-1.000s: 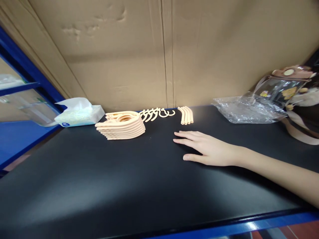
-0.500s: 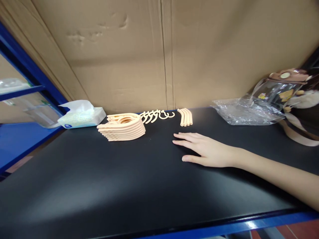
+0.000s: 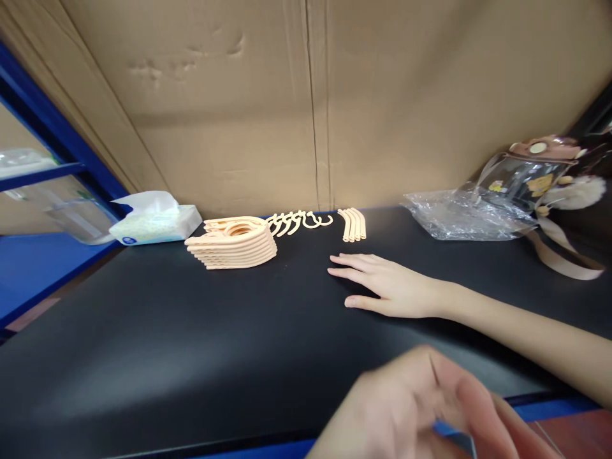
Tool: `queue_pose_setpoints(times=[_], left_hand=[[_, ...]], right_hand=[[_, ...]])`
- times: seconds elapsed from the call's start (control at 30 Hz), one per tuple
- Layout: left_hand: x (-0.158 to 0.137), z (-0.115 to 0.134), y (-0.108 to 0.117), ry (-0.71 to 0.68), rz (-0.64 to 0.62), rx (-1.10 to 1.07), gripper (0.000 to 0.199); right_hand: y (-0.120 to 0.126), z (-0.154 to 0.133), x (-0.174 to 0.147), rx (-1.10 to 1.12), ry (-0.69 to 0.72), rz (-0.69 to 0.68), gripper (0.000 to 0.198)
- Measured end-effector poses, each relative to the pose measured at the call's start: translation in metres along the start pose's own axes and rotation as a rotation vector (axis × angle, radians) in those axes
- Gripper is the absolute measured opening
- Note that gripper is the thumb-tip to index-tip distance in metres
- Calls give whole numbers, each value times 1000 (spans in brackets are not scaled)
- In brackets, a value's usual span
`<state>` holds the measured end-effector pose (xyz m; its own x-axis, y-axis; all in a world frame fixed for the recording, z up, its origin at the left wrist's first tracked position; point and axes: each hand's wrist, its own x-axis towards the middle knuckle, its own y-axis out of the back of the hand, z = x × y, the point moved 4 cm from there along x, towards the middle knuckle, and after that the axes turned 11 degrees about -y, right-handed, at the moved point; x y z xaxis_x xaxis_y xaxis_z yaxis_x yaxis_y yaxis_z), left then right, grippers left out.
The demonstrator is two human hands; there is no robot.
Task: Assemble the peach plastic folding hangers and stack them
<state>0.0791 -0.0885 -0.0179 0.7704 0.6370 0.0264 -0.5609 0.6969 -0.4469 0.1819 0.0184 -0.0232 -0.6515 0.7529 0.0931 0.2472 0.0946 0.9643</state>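
My right hand (image 3: 394,284) lies flat on the black tabletop (image 3: 191,344), fingers stretched to the left and thumb apart, holding nothing. Beyond its fingertips lie several curved peach plastic arm pieces (image 3: 352,225) side by side. To their left is a row of cream hook pieces (image 3: 296,222). Farther left stands a neat stack of peach plastic hanger parts (image 3: 234,243). My left hand (image 3: 406,408) is close to the camera at the bottom, blurred, with its fingers bent. Whether it holds anything is hidden; a bit of blue shows between the fingers.
A tissue pack (image 3: 157,223) sits at the back left, beside a blue metal frame (image 3: 62,140). Crumpled clear plastic (image 3: 463,217) and a transparent bottle (image 3: 521,172) with a strap are at the back right. A cardboard wall (image 3: 229,115) rises behind the table.
My left hand has come into view from the bottom edge. The right hand has stayed flat on the table; the view has shifted slightly.
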Motion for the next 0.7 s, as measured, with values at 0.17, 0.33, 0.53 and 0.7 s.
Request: queue_pose_setpoints(times=[0.17, 0.33, 0.53, 0.7], left_hand=[[35, 47, 17, -118, 263, 673, 15], [63, 79, 93, -124, 482, 1792, 39], [65, 79, 141, 4, 595, 2111, 46], [65, 80, 151, 85, 625, 2243, 64]], right_hand=[[-3, 1, 0, 100, 81, -13, 55], [4, -5, -1, 15, 55, 51, 56], [4, -3, -1, -25, 3, -4, 62], [5, -4, -1, -11, -1, -15, 65]])
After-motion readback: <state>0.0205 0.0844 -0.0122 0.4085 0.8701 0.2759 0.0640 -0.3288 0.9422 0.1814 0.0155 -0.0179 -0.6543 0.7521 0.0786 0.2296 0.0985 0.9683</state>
